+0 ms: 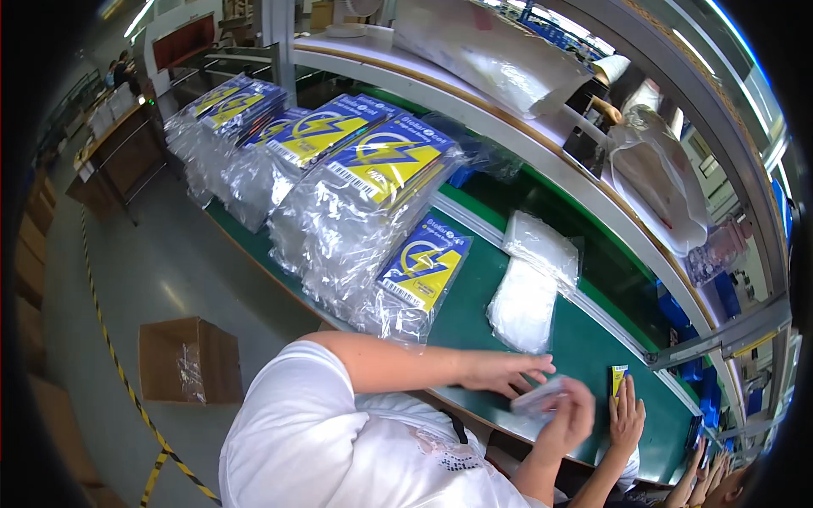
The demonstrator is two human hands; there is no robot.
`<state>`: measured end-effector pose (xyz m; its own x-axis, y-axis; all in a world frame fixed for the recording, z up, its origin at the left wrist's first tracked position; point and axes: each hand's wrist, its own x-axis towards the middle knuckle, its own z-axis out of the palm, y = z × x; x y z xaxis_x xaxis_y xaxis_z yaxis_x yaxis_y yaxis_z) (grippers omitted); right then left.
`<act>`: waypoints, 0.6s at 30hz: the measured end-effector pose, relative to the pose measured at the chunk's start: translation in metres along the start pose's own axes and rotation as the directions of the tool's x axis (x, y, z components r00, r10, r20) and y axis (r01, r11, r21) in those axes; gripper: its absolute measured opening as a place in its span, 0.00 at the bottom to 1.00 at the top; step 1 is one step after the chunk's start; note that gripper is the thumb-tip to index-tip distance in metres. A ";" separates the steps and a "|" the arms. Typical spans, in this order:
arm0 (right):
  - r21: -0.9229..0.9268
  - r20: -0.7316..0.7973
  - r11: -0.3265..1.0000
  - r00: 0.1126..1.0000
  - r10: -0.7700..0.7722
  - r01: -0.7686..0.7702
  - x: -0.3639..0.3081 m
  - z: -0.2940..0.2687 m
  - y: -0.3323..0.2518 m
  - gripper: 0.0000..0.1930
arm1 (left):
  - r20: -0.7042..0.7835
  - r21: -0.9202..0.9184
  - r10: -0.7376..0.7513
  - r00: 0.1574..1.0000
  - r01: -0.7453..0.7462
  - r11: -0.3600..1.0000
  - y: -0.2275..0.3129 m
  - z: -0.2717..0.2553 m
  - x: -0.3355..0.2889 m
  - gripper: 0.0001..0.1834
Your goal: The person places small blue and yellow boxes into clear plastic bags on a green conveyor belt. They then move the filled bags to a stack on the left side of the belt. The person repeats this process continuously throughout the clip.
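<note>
My left hand (501, 372) reaches in over the near edge of the green table, fingers apart with nothing in them. Just right of it, my right hand (574, 416) pinches a small flat translucent packet (540, 396), blurred by motion; its contents cannot be made out. The packet's left end lies close under my left fingertips. Beyond both hands rests a stack of clear plastic bags (529, 296). To the left lies a single blue and yellow printed card in a clear bag (428, 262), beside larger piles of the same bagged cards (373, 169).
At the right, a co-worker's hand (627, 419) touches a small yellow packet (619, 377) on the green table (474, 254). A metal-framed shelf (474, 97) with plastic bags runs above the table's far side. An open cardboard box (188, 360) stands on the floor at left.
</note>
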<state>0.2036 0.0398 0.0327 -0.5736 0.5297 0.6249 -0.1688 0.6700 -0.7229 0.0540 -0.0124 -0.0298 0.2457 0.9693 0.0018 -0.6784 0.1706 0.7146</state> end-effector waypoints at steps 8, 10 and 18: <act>0.292 0.173 0.954 0.985 0.009 -0.060 -0.001 0.012 -0.003 0.24 | -0.406 -0.022 0.335 0.850 -0.376 0.926 0.011 0.057 -0.032 0.19; 0.224 0.122 0.973 0.992 0.024 -0.051 0.005 0.008 0.000 0.21 | -0.311 0.452 0.600 0.737 -0.441 0.775 0.039 0.062 -0.057 0.26; 0.170 0.177 0.935 0.943 0.281 -0.311 0.001 0.008 0.029 0.11 | -0.048 0.782 0.796 0.603 0.518 -0.345 0.079 0.026 -0.128 0.29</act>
<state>0.1918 0.0552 0.0100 -0.7305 0.5960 0.3336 -0.1155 0.3735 -0.9204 -0.0127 -0.1275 0.0449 -0.4254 0.7288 0.5365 0.9033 0.3052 0.3016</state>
